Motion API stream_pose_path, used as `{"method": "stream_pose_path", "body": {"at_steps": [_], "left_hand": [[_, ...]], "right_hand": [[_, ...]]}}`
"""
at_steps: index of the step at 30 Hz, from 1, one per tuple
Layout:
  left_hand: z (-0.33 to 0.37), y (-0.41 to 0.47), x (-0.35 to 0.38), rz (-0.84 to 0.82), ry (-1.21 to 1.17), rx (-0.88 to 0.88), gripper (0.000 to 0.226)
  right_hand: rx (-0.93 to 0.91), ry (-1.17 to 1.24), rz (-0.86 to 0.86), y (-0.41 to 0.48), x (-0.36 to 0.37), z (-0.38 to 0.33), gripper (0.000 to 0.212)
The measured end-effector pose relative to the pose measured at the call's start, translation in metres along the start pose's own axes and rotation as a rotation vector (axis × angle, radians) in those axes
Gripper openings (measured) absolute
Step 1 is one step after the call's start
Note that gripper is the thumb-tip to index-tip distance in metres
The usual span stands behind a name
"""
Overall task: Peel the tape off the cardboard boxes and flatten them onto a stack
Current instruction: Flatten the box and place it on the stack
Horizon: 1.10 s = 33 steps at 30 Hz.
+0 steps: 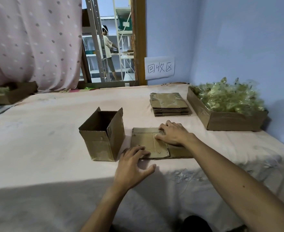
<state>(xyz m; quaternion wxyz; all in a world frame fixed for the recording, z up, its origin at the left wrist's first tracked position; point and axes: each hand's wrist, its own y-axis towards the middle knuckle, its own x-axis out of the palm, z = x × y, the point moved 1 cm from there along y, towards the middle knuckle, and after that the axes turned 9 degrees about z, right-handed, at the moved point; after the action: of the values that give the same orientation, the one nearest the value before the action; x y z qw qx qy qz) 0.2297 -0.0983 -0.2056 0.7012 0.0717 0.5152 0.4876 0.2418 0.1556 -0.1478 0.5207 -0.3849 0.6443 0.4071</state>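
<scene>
Box (148, 143), flattened, lies on pink cloth surface (45, 131), centre-right, just in front of the person. R hand (173, 133) is palm-down on its right half, fingers near-straight, pressing the card; grips nothing. L hand (131, 164) is at near-left corner of same box: fingertips rest on the edge, thumb splayed over the cloth, fingers relaxed, nothing held. 2nd box (102, 136) stands upright just left of the flat one, top flaps up, mouth open; not touching L hand. Stack (169, 104) of flat boxes sits further back on the right, beside a shallow cardboard tray (230, 122) heaped w/ crumpled clear tape (228, 96); stack and tray near, not touching. Paper sign (159, 67) w/ handwritten characters on blue wall behind stack. Dotted pink curtain (34, 42) at left; thru doorway betw. curtain and wall, another person (107, 51) stands at shelving.
</scene>
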Motion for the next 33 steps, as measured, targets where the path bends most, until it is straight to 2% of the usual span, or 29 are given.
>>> {"method": "stream_pose_path", "body": {"at_steps": [3, 7, 11, 15, 19, 22, 27, 30, 33], "left_hand": [[0.002, 0.000, 0.001, -0.027, 0.028, 0.017, 0.068], [0.005, -0.001, 0.005, 0.000, 0.036, 0.053, 0.071], [0.014, -0.004, 0.006, -0.018, 0.028, 0.073, 0.085], [0.027, -0.007, -0.003, -0.177, -0.029, 0.093, 0.099], [0.032, -0.013, -0.004, -0.304, 0.088, 0.175, 0.114], [0.030, -0.011, -0.004, -0.343, 0.141, 0.198, 0.106], [0.020, 0.002, -0.016, -0.340, 0.082, 0.187, 0.090], [0.016, 0.008, -0.018, -0.331, 0.074, 0.171, 0.085], [0.011, 0.008, -0.013, -0.328, 0.067, 0.155, 0.089]], "right_hand": [[0.015, -0.032, 0.012, -0.020, -0.005, 0.015, 0.075], [0.028, -0.065, 0.040, -0.056, -0.013, 0.026, 0.070], [0.063, -0.071, 0.061, -0.090, -0.017, 0.026, 0.063], [0.097, -0.166, 0.139, -0.119, -0.017, 0.020, 0.060], [0.090, -0.260, 0.174, -0.142, -0.013, 0.015, 0.058], [0.067, -0.225, 0.156, -0.151, -0.013, 0.017, 0.063], [0.007, 0.140, 0.070, -0.162, -0.008, 0.034, 0.083], [-0.081, 0.114, 0.042, -0.166, -0.005, 0.037, 0.098], [-0.111, 0.075, 0.033, -0.165, 0.000, 0.037, 0.104]]}}
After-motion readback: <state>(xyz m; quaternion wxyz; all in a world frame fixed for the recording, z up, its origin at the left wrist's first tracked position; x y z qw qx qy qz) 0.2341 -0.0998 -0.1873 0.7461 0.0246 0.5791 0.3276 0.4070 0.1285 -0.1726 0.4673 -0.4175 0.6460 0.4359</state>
